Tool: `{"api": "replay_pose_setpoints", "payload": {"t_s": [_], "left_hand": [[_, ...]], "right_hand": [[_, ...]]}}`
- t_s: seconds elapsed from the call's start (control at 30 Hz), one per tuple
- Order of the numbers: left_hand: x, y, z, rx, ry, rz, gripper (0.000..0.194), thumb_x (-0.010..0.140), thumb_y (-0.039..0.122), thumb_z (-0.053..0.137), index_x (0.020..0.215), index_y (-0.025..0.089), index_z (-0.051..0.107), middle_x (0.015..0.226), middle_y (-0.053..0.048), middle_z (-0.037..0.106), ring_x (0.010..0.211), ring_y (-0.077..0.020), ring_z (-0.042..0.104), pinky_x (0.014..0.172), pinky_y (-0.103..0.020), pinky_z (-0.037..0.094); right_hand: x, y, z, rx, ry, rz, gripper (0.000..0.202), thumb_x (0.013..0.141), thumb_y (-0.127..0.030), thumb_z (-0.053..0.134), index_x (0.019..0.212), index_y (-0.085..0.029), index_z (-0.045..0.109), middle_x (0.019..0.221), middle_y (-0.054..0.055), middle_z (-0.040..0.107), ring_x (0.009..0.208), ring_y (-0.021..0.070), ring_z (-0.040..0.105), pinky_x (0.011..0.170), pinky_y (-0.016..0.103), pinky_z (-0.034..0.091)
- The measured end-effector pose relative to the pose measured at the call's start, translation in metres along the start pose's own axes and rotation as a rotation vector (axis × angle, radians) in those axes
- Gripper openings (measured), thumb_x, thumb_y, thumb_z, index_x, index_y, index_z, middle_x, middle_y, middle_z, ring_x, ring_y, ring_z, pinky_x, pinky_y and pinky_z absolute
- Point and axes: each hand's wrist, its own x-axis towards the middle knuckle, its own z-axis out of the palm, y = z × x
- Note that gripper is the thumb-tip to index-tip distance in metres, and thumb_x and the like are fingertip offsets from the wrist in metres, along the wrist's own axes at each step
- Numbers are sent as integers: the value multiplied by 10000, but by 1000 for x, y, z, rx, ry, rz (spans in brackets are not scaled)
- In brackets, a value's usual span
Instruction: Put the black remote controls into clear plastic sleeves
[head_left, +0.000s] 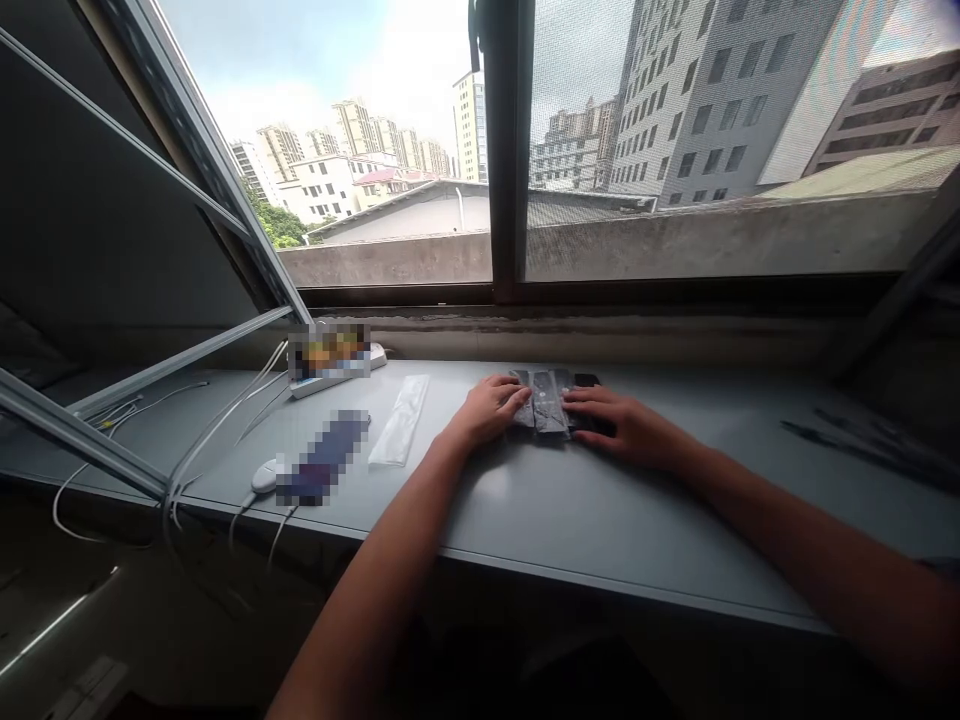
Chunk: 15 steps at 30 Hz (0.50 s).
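Note:
Several dark, flat packets in clear shiny wrapping (551,408) lie side by side on the grey-white desk (525,510). My left hand (491,408) rests on the left end of this row, fingers stretched over the wrapping. From the other side, my right hand (622,425) lies along the row's right end with its fingers extended and slightly apart. A black piece (587,380) shows just behind the right fingers; the rest of it is covered. What the packets contain cannot be made out.
Left of my arms lie a clear plastic sleeve (400,420), a blurred-out phone-like object (328,460), a round white charger (266,476) and a white power strip (379,355) with cables. A metal frame (217,200) slants at left. Dark cords (862,445) lie at right. A window stands behind.

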Motion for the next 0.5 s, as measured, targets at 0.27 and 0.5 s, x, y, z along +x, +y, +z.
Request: {"api": "replay_pose_setpoints", "payload": {"t_s": [0.27,0.5], "left_hand": [[1,-9,5,-38,23,9,438,1123,500,489,1225,292,860,1413,-71,758,1370,-297,670,1229,-476,510],[3,-8,5,-47,15,-1,468,1127,519,471,1229,273,855,1423,-81,754,1377,-303,664,1238,-491,495]], "right_hand": [[-1,-7,3,62,54,4,161,939,-465,798,956,-309,833,1234,78,821,1278,370,711,1167,576,536],[1,-10,8,6,48,-17,110,974,-369,724,911,-295,776,1140,95,795,1152,343,714,1069,548,570]]}}
